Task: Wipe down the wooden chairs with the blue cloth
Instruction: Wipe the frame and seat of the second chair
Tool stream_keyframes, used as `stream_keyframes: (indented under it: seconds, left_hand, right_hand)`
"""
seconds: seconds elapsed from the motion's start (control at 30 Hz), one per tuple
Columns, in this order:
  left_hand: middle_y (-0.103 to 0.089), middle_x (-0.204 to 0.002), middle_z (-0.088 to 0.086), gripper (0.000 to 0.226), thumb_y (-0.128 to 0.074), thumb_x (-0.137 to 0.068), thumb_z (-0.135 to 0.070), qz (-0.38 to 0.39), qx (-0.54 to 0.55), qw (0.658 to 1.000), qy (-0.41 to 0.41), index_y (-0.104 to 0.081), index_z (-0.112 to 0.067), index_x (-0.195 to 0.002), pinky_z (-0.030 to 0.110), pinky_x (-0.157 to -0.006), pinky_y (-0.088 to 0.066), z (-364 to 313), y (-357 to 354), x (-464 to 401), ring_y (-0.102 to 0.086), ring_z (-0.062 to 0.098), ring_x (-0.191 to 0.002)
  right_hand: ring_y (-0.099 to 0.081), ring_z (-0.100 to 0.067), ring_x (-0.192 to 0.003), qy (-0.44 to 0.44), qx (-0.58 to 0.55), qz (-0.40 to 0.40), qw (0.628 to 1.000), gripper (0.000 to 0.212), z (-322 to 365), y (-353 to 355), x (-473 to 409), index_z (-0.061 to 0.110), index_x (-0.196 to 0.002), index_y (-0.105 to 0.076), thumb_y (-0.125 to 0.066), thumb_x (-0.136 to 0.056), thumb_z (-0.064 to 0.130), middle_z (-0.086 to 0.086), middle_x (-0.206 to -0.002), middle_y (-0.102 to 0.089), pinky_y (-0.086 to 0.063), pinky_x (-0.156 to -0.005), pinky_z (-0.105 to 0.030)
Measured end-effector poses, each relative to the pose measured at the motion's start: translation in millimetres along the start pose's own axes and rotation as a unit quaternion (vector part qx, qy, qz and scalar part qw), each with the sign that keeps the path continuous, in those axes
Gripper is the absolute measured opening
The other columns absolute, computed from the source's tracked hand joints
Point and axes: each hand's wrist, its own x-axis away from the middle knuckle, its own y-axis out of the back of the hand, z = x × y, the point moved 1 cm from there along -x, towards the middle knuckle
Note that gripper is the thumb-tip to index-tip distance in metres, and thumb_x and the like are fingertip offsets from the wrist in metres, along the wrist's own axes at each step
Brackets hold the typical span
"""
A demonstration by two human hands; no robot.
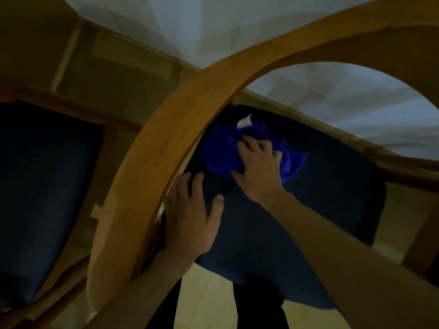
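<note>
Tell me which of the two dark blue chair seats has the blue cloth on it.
The right seat, under both hands. The right hand presses the blue cloth onto it behind the curved wooden backrest. The left seat is bare.
</note>
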Motion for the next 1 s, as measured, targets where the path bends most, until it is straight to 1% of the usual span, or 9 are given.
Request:
stream_keyframes:
  seconds: [0.13, 0.23, 0.33, 0.43, 0.5, 0.6, 0.83, 0.93, 1.0]
  left_hand:
    - [-0.037, -0.145, 0.010, 0.064, -0.029, -0.086, -0.052, -0.003, -0.006, 1.000, -0.024, -0.038, -0.017, -0.139, 0.049, -0.107, -0.030, 2, 2, 3, -0.030, 0.028, -0.137]
    - [-0.037, -0.146, 0.011, 0.065, -0.027, -0.086, -0.052, -0.008, 0.007, 1.000, -0.017, -0.039, -0.016, -0.139, 0.049, -0.108, -0.030, 2, 3, 2, -0.029, 0.028, -0.137]
    - [-0.035, -0.146, 0.011, 0.066, -0.026, -0.089, -0.055, -0.033, 0.023, 0.999, -0.006, -0.037, -0.015, -0.140, 0.047, -0.106, -0.029, 2, 4, 2, -0.031, 0.028, -0.135]
    - [-0.034, -0.147, 0.010, 0.069, -0.026, -0.090, -0.058, -0.050, 0.026, 0.998, 0.009, -0.035, -0.015, -0.143, 0.044, -0.106, -0.030, 0, 5, 1, -0.032, 0.026, -0.134]
    - [-0.032, -0.147, 0.010, 0.070, -0.028, -0.089, -0.058, -0.039, 0.022, 0.999, 0.015, -0.033, -0.015, -0.144, 0.045, -0.108, -0.030, 1, 5, 1, -0.031, 0.026, -0.135]
    - [-0.029, -0.149, 0.011, 0.068, -0.046, -0.088, -0.048, -0.022, -0.013, 0.999, 0.026, -0.029, -0.014, -0.146, 0.042, -0.107, -0.030, 7, 2, 1, -0.028, 0.026, -0.135]
    - [-0.024, -0.154, 0.011, 0.075, -0.059, -0.088, -0.026, 0.005, -0.070, 0.997, 0.045, -0.018, -0.018, -0.151, 0.039, -0.109, -0.029, 9, 5, 3, -0.025, 0.027, -0.140]
    - [-0.042, -0.139, 0.015, 0.071, -0.065, -0.082, -0.014, -0.038, -0.030, 0.998, 0.047, -0.032, -0.013, -0.144, 0.030, -0.089, -0.035, 11, 9, -2, -0.046, 0.027, -0.119]
    - [-0.045, -0.135, 0.020, 0.071, -0.066, -0.080, -0.008, -0.045, -0.020, 0.998, 0.044, -0.035, -0.008, -0.143, 0.033, -0.086, -0.039, 12, 9, -4, -0.051, 0.033, -0.115]
  right_hand:
    - [-0.043, -0.036, -0.122, 0.107, 0.006, 0.069, 0.992, 0.072, 12, -9, 64, 0.023, -0.138, -0.046, -0.074, -0.075, 0.042, -0.005, -0.147, -0.042, -0.039, -0.089, -0.051]
    - [-0.040, -0.033, -0.125, 0.125, -0.015, 0.138, 0.982, 0.072, 3, -1, 72, 0.025, -0.144, -0.037, -0.069, -0.081, 0.038, -0.003, -0.149, -0.036, -0.040, -0.094, -0.049]
    - [-0.044, -0.031, -0.123, -0.001, -0.142, 0.039, 0.989, 0.079, -9, 23, 42, 0.028, -0.146, -0.031, -0.072, -0.079, 0.028, -0.006, -0.143, -0.041, -0.043, -0.095, -0.053]
    - [-0.040, -0.036, -0.131, -0.148, -0.237, -0.100, 0.955, 0.089, -24, 53, -15, 0.033, -0.151, -0.018, -0.071, -0.080, 0.029, -0.012, -0.151, -0.033, -0.041, -0.101, -0.060]
    - [-0.030, -0.041, -0.137, -0.172, -0.201, -0.066, 0.962, 0.090, -28, 63, -49, 0.036, -0.153, -0.012, -0.069, -0.083, 0.036, -0.013, -0.158, -0.021, -0.037, -0.103, -0.063]
    - [-0.022, -0.041, -0.141, -0.117, -0.078, 0.052, 0.989, 0.084, -13, 47, -61, 0.034, -0.153, -0.018, -0.067, -0.086, 0.040, -0.005, -0.162, -0.013, -0.031, -0.106, -0.065]
    - [-0.035, -0.035, -0.125, 0.028, 0.009, 0.058, 0.998, 0.073, 23, 8, 17, 0.036, -0.147, -0.029, -0.066, -0.084, 0.041, -0.002, -0.158, -0.023, -0.039, -0.091, -0.051]
    - [-0.038, -0.030, -0.123, 0.098, -0.036, 0.106, 0.989, 0.071, 34, -2, 57, 0.040, -0.144, -0.033, -0.067, -0.082, 0.037, 0.003, -0.156, -0.026, -0.039, -0.093, -0.048]
    - [-0.043, -0.027, -0.123, 0.076, -0.144, 0.125, 0.979, 0.065, 28, -1, 66, 0.037, -0.141, -0.043, -0.068, -0.081, 0.030, 0.007, -0.152, -0.034, -0.041, -0.096, -0.048]
